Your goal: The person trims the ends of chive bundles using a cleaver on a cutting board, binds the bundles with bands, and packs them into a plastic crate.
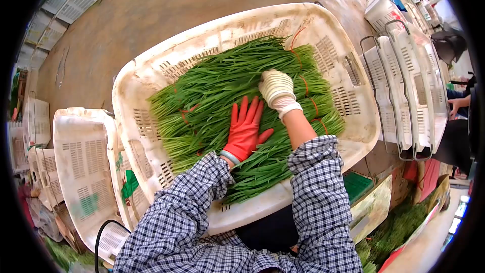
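Head view: laid crosswise within the near rim of the big white basket (252, 213), seemingly for support on all sides, and pressed by the red-gloved left hand (242, 132), fingers apart and flat, perhaps to steady the loose greens (212, 88). Slightly farther and right, curled over the leaves with the pale-gloved right hand (277, 87), impossible to tell whether clamped on any. Bound near left and right ends with red ties (305, 85), apparently to hold separate bundles together.

1. Beyond the far rim of the large basket (242, 16), wet floor (177, 7) offers passing room.
2. Stacked crates (404, 88) block the right.
3. A white crate (82, 159) obstructs the left.
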Motion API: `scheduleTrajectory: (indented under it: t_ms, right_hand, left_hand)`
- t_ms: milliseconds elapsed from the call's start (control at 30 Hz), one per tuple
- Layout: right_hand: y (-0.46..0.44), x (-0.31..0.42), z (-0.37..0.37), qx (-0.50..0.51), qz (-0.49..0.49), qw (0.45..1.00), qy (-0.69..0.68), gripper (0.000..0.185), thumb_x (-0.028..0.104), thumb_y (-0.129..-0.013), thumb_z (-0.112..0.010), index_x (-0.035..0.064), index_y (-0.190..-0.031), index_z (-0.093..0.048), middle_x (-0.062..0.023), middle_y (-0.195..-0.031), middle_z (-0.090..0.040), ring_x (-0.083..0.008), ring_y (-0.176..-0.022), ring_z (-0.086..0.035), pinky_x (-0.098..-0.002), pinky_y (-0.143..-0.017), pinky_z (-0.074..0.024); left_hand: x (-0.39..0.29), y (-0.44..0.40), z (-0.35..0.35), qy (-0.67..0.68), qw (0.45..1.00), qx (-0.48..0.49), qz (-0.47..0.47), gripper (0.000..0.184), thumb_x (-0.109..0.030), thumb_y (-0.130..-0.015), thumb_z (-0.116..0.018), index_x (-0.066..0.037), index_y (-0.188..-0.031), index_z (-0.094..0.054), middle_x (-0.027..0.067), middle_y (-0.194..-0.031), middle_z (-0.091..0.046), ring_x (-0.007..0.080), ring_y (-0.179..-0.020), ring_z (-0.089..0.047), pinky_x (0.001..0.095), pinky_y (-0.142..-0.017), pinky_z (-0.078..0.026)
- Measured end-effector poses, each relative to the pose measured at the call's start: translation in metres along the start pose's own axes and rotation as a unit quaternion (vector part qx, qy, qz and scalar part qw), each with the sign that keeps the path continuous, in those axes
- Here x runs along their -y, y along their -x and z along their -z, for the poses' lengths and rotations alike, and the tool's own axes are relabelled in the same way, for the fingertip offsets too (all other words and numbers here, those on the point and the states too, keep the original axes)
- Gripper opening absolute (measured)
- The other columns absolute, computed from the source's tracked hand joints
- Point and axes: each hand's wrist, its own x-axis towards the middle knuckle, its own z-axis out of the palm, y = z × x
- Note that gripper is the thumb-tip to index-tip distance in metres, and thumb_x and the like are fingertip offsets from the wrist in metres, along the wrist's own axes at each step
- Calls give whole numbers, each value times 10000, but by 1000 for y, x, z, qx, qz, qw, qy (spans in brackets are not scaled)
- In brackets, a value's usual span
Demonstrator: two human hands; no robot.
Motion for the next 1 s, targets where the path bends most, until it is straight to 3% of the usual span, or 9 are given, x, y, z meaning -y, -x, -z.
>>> scheduleTrajectory:
  t_ms: [100, 200, 333, 433, 567, 700, 767, 900, 1000]
  right_hand:
    - [9, -14, 12, 39, -79, 987, -132, 345, 305, -833, -588, 37, -1028, -685, -186, -1057, -667, -361, -977, -636, -408, -864, -504]
    - [4, -55, -15, 7, -87, 953, -291, 353, 304, -815, -630, 11, -1007, -673, -205, -936, -682, -336, -905, -652, -386, -834, -496]
    - [34, -74, 7, 38, -115, 796, -594, 186, 160, -879, -594, -18, -875, -647, -61, -722, -614, -126, -684, -566, -265, -619, -444]
    - [83, -67, 55, -5, -78, 763, -642, 160, 134, -881, -583, -16, -846, -628, -50, -731, -608, -124, -670, -544, -261, -631, -436]
    - [205, -74, 127, -60, -29, 878, -473, 162, 117, -861, -578, -4, -754, -587, -45, -712, -582, -127, -656, -521, -269, -711, -480]
    - [340, -113, 97, -73, -36, 767, -636, 90, 75, -778, -631, -10, -752, -615, -81, -711, -617, -177, -649, -578, -308, -763, -520]
    - [398, -133, 46, 47, -159, 938, -305, 195, 14, -699, -682, 18, -891, -650, -118, -849, -663, -269, -791, -637, -342, -836, -516]
    - [429, -87, 68, -73, -102, 972, -198, 405, -36, -655, -696, 61, -1043, -637, -125, -1009, -660, -329, -958, -618, -370, -883, -492]
    - [416, -94, 68, -134, -102, 948, -269, 438, -45, -687, -672, 74, -1105, -618, -125, -1064, -644, -330, -1002, -598, -391, -870, -483]
  left_hand:
    - [1, 1, 0, 1, 1000, -10, -6, 877, -496, -775, -672, -44, -1446, -333, 143, -1509, -306, 369, -1413, -220, 535, -1153, -110]
    - [0, 2, -2, 6, 1000, -19, -4, 883, -495, -772, -675, -45, -1448, -329, 140, -1511, -304, 365, -1414, -220, 525, -1156, -110]
    - [2, 1, 2, 9, 1000, -18, -9, 890, -483, -763, -689, -56, -1453, -322, 140, -1521, -289, 364, -1417, -214, 520, -1158, -108]
    - [2, 2, 0, 26, 999, -20, -17, 890, -487, -768, -683, -60, -1457, -316, 140, -1532, -269, 365, -1423, -199, 519, -1161, -98]
    - [4, 2, -5, 35, 998, -50, -24, 858, -462, -786, -666, -68, -1461, -312, 137, -1535, -266, 388, -1418, -192, 540, -1156, -99]
    - [-1, 0, 2, 21, 998, -55, -26, 802, -465, -802, -648, -56, -1431, -363, 136, -1502, -323, 364, -1413, -210, 523, -1161, -95]
    - [-4, -3, 12, 33, 996, -76, -19, 671, -420, -816, -645, -85, -1370, -469, 124, -1457, -401, 346, -1381, -282, 502, -1160, -128]
    - [-10, -52, 60, 29, 960, -269, -68, 309, -283, -819, -674, -129, -1087, -681, 81, -1201, -617, 303, -1155, -523, 444, -1030, -362]
    - [9, -111, 67, 74, 965, -232, -94, 285, -298, -824, -671, -110, -1037, -698, 94, -1117, -656, 283, -1054, -586, 404, -940, -440]
